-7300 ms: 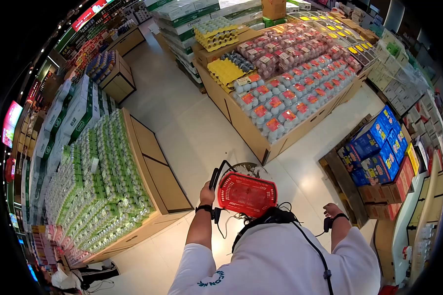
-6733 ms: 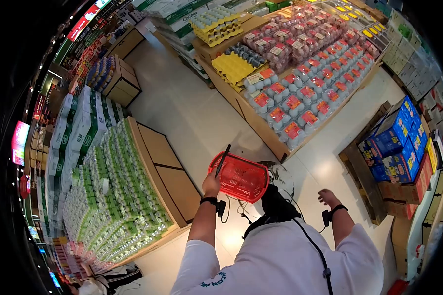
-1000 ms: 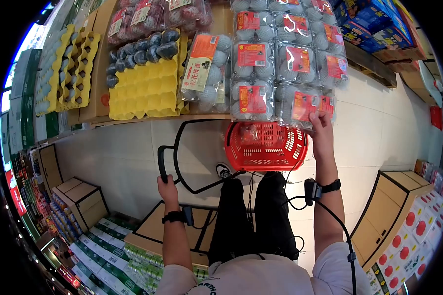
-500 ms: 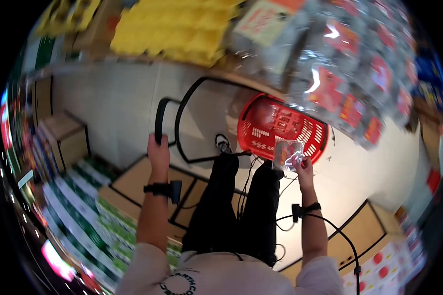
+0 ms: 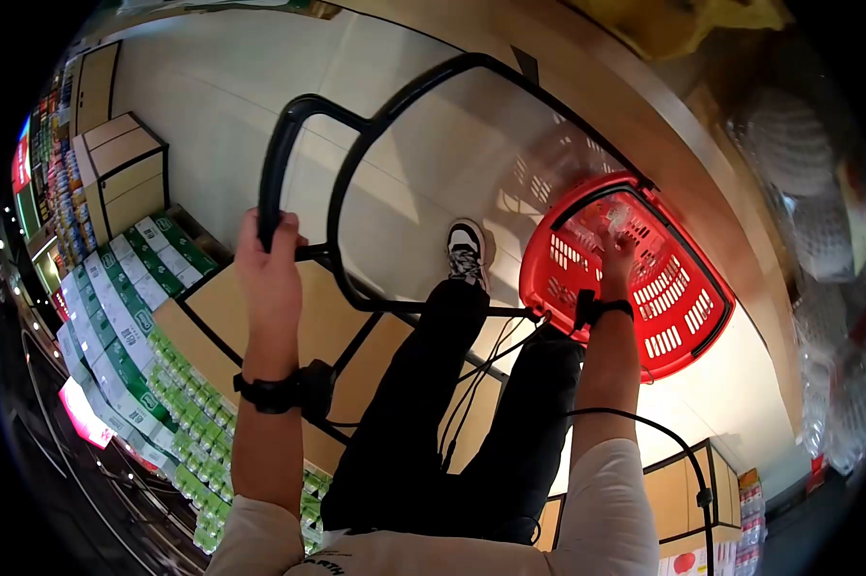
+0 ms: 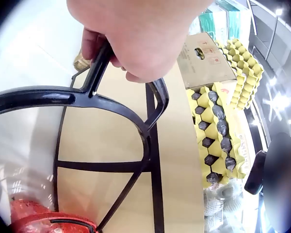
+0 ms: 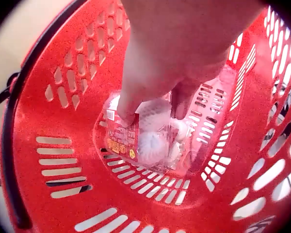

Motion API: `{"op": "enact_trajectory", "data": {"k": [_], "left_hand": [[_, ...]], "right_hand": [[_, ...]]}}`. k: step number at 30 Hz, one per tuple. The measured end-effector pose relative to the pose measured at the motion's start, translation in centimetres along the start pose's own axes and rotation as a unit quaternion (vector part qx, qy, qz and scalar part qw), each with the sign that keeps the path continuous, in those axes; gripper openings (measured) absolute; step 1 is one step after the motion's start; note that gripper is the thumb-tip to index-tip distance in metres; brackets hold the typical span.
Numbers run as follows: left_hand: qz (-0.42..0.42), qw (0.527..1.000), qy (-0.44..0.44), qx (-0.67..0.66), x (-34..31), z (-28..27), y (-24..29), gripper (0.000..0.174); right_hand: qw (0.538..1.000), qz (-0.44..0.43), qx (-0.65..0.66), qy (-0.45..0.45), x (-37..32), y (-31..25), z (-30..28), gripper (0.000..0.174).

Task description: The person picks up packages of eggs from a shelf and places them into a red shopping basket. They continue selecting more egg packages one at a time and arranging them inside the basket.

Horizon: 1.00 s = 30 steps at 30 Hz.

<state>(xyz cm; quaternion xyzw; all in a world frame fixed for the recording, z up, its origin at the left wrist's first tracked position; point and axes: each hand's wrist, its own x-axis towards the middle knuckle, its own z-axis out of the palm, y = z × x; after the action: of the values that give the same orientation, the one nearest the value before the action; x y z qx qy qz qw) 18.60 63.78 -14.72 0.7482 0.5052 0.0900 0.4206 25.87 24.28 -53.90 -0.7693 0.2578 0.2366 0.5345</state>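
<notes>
My left hand (image 5: 272, 264) grips the long black handle (image 5: 279, 154) of a red shopping basket (image 5: 678, 322). In the left wrist view, its fingers curl round the handle bar. My right hand (image 5: 617, 261) is down inside the basket. The right wrist view shows its thumb and fingers pinching a clear plastic egg pack (image 7: 153, 141) low in the basket, near the slotted bottom. This pack has a red label, and its eggs sit in white foam nets. Part of the pack is hidden behind the hand.
A wooden display stand (image 5: 731, 182) rises right beside the basket, with more egg packs (image 5: 803, 182) on top. Yellow egg trays (image 6: 218, 131) with dark eggs and a cardboard box (image 6: 203, 60) also stand there. My shoe (image 5: 467, 248) is on the floor near the basket.
The person has walked up to the egg stand. My right hand has lifted an egg pack off the display and lowered it into the basket. My left hand has kept hold of the handle.
</notes>
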Motion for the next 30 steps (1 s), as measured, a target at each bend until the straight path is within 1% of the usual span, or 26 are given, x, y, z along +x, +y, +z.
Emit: {"op": "enact_trajectory", "data": {"k": [1,2,4,5,7,8,10,12,14,15,16,18,19,20,22,23,24,26,27,28,29,30], "left_hand": [[-0.008,1.000,0.009,0.001,0.2,0.3,0.2,0.008],[-0.014,1.000,0.020,0.004,0.4,0.5,0.3,0.005],[-0.011,1.000,0.014,0.003,0.7,0.5,0.4,0.006],[-0.011,1.000,0.007,0.002,0.5,0.4,0.5,0.006],[-0.013,1.000,0.002,-0.001,0.4,0.5,0.7,0.006],[-0.010,1.000,-0.001,-0.007,0.5,0.5,0.8,0.006],[-0.009,1.000,-0.002,-0.008,0.7,0.4,-0.1,0.005],[-0.003,1.000,0.000,-0.010,1.0,0.1,-0.5,0.008],[0.007,1.000,-0.004,-0.030,1.2,0.2,-0.8,0.008],[0.008,1.000,-0.003,-0.019,1.2,0.2,-0.6,0.008],[0.009,1.000,-0.003,-0.008,1.3,0.2,-0.4,0.009],[0.018,1.000,0.005,-0.006,1.4,0.2,-0.3,0.009],[0.020,1.000,0.002,-0.006,1.4,0.3,-0.2,0.009],[0.024,1.000,0.003,-0.007,1.2,0.4,0.0,0.009],[0.005,1.000,0.014,0.005,1.0,0.4,0.6,0.009],[0.017,1.000,0.012,0.009,1.0,0.4,0.7,0.009],[0.020,1.000,0.011,0.008,1.0,0.4,0.7,0.009],[-0.001,1.000,0.013,0.002,1.0,0.4,0.5,0.010],[-0.002,1.000,0.011,0.003,1.1,0.6,0.5,0.010],[0.009,1.000,0.002,0.027,1.5,0.8,0.4,0.012],[0.016,0.999,0.003,0.050,1.0,0.2,0.7,0.014],[0.002,1.000,0.006,0.012,1.1,0.1,0.1,0.018]], "right_hand": [[0.997,0.046,0.050,-0.023,0.5,-0.1,0.5,0.047],[0.997,0.044,0.051,-0.021,1.1,-0.4,0.7,0.047],[0.978,0.111,0.106,-0.143,1.3,-0.2,0.3,0.059],[0.977,0.118,0.103,-0.142,0.9,0.2,-0.2,0.059],[0.967,0.173,0.155,-0.101,-0.6,-2.5,0.2,0.070],[0.967,0.177,0.153,-0.103,-0.8,-3.0,0.4,0.070],[0.973,0.173,0.103,-0.112,-0.9,-3.0,0.5,0.080],[0.972,0.169,0.097,-0.132,-0.8,-3.0,0.7,0.080],[0.958,0.134,0.162,-0.195,-0.4,-2.9,0.8,0.080],[0.947,0.166,0.212,-0.177,0.4,-1.2,1.3,0.076],[0.945,0.164,0.216,-0.184,1.0,-0.4,1.6,0.076],[0.920,0.178,0.252,-0.241,1.7,0.2,1.9,0.071],[0.936,0.174,0.224,-0.206,1.3,-0.2,2.1,0.063],[0.936,0.171,0.227,-0.207,1.4,-0.2,2.2,0.063],[0.951,0.172,0.181,-0.180,2.7,1.5,2.4,0.058],[0.969,0.071,0.063,-0.227,3.0,2.1,2.2,0.055],[0.969,0.069,0.065,-0.226,2.7,1.4,2.1,0.055],[0.958,0.161,0.117,-0.204,1.6,-1.4,1.8,0.059],[0.958,0.163,0.116,-0.203,1.1,-2.8,1.5,0.059],[0.963,0.224,0.067,-0.133,0.6,-3.8,1.0,0.060],[0.957,0.281,0.010,-0.069,-0.4,-5.2,0.4,0.060],[0.958,0.278,0.007,-0.072,-0.3,-4.5,-0.2,0.060]]}}
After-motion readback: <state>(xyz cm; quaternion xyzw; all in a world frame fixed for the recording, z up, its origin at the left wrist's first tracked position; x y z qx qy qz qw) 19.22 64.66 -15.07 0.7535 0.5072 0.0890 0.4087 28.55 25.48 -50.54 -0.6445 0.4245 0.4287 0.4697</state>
